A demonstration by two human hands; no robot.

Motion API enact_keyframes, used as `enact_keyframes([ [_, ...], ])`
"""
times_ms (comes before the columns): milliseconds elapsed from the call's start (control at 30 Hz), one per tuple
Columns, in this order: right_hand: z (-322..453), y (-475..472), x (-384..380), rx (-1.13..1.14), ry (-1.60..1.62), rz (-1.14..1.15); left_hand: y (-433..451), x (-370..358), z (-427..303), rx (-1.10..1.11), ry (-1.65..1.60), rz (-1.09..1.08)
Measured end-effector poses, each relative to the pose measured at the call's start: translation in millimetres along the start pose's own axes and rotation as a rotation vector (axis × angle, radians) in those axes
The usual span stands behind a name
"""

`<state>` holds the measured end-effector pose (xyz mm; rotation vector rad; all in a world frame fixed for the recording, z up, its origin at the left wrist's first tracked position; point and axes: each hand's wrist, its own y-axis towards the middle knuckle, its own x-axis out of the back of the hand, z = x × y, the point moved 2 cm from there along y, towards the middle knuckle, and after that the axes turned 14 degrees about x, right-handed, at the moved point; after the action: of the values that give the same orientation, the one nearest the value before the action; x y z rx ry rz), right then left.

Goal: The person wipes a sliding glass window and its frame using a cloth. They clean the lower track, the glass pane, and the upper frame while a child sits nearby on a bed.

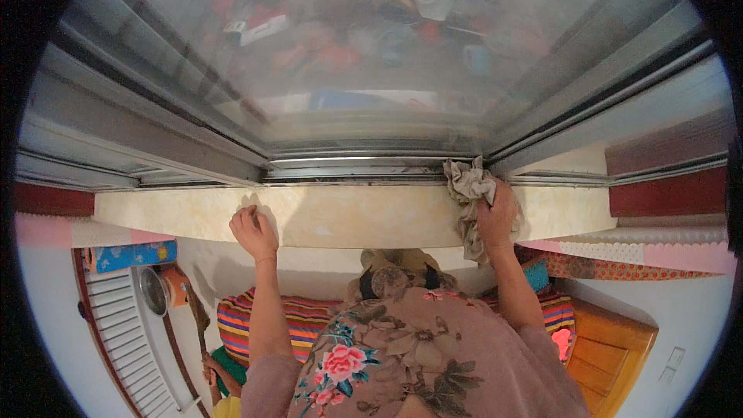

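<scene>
My right hand (498,215) grips a crumpled, greyish cloth rag (469,183). The rag lies against the right end of the metal window track (354,169) and hangs over the cream windowsill (371,215). My left hand (253,232) rests at the sill's front part on the left, fingers curled, with no object seen in it. Beyond the track stands a window pane (360,69), with blurred, colourful items showing in or behind the glass.
Grey window frames (145,122) flank the pane. Below are a striped cover (232,325), a wooden cabinet (609,354), pink curtains (685,255) and a white slatted rack (130,325). At lower left, another person's hands (217,374) hold a stick.
</scene>
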<state>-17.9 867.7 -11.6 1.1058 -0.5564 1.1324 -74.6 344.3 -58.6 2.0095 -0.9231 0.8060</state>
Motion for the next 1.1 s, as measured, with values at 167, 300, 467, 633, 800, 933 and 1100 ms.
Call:
enact_keyframes([
  [167, 17.2, -7.3, -39.1, 0.106, -0.139, -0.009, 0.7, -5.6, -5.4, -0.054, -0.002, -0.007],
  [300, 81.5, 25.3, -23.5, -0.188, 0.454, 0.051, -1.4, 3.4, -5.6, -0.010, -0.028, 0.060],
  [467, 126.6, 14.6, -45.3, -0.404, 0.959, -0.058, -49.7, 16.5, -121.8, 0.050, -0.504, 0.601],
  [633, 157.9, -0.6, -56.2, -0.474, 1.240, 0.219, -102.4, 24.3, -178.7, -0.024, -0.645, 0.826],
  [800, 131.8, -12.1, -11.5, -0.108, 0.781, 0.171, -58.2, 36.2, -153.9, 0.124, -0.775, 0.529],
  [933, 60.6, -28.7, 9.1, -0.054, 0.556, 0.145, -37.3, 10.8, -156.6, -0.064, -0.278, 0.396],
  [1100, -6.3, -33.4, 35.9, -0.022, 0.476, 0.078, -107.7, -34.9, -211.4, -0.178, 0.070, 0.620],
])
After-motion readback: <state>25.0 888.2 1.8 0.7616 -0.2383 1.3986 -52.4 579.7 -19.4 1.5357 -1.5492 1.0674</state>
